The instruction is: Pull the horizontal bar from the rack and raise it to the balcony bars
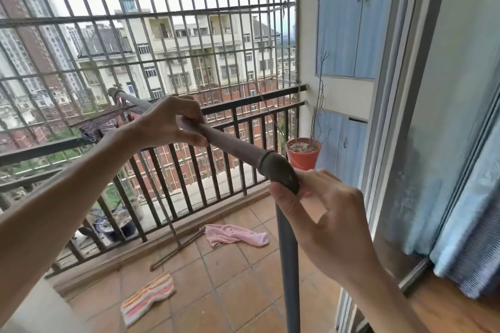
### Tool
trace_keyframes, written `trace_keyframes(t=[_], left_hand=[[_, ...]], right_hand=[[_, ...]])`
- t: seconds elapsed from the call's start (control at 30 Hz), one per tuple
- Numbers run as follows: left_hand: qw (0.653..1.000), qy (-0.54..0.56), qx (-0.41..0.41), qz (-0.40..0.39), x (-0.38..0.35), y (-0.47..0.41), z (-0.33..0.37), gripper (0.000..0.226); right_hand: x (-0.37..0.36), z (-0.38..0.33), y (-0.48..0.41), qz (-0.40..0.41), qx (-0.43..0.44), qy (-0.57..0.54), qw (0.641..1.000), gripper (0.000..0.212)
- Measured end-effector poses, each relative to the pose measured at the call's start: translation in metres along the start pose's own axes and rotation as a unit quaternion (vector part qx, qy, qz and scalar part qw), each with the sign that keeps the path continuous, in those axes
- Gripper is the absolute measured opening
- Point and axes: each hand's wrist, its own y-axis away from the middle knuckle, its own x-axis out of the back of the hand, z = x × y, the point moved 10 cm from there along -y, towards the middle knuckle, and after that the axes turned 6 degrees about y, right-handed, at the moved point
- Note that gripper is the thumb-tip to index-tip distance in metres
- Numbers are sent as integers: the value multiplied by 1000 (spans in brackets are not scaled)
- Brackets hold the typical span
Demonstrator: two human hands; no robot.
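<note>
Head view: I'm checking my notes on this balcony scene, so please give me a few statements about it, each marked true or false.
1. The left hand grips the horizontal rail. True.
2. The right hand hangs free, touching nothing. False: it holds the rail's dark elbow joint, on top of the grey upright pole.
3. A pink cloth lies on the tiled floor. True.
4. The striped cloth hangs over the balcony railing. False: it lies on the floor.
5. The orange flowerpot stands beside the blue cabinet. True.
</note>
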Motion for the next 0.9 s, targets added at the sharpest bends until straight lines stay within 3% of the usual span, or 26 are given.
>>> trace_keyframes(t=[0.67, 0.9], left_hand=[[999, -16, 39, -2, -7, 2, 34, 53], [996, -39, 82, 22, -9, 5, 41, 35]], right_hand=[[29, 1, 10, 34, 100, -27, 994, 30], [38, 6, 12, 38, 129, -62, 989, 30]])
